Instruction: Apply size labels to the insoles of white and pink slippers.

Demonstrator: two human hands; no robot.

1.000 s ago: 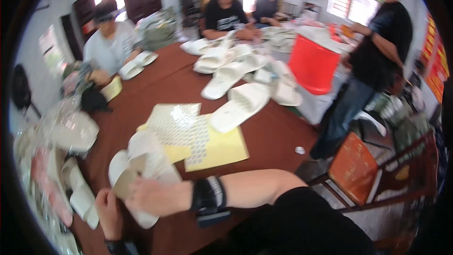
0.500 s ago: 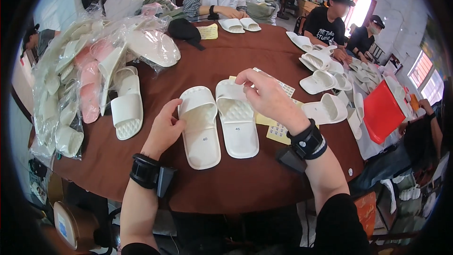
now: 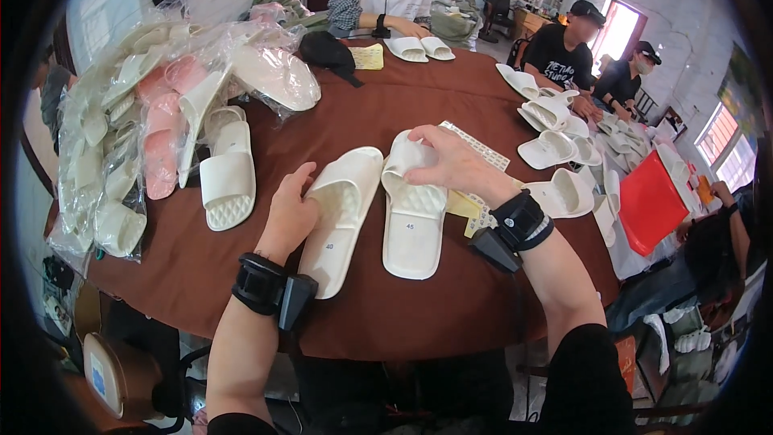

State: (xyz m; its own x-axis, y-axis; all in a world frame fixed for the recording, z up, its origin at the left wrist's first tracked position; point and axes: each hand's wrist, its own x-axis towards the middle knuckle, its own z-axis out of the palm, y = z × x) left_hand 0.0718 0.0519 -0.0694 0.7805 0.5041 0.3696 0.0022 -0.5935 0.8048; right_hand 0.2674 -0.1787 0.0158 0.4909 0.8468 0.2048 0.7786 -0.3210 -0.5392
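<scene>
Two white slippers lie side by side in front of me, each with a small printed size label on its insole. The left slipper [image 3: 332,229] slants, its toe end turned to the right. My left hand [image 3: 291,211] grips its left edge beside the strap, the fingers partly hidden. Nearly straight stands the right slipper [image 3: 412,246]. My right hand [image 3: 459,163] curls over its strap end, thumb and fingers closed on it. Partly under my right wrist are yellow sticker sheets [image 3: 467,203], with a paler sticker sheet [image 3: 483,147] farther back.
Bagged white and pink slippers [image 3: 165,125] are heaped on the left, beside a loose white slipper [image 3: 229,181]. More white slippers [image 3: 555,193] and a red bin [image 3: 656,197] stand right. A black cap [image 3: 330,56] lies far back on the brown tablecloth [image 3: 386,318]. Several people sit around.
The left slipper has turned, toe end to the right. My right hand has come down onto the right slipper's strap, and that slipper now stands straighter. The view has shifted slightly.
</scene>
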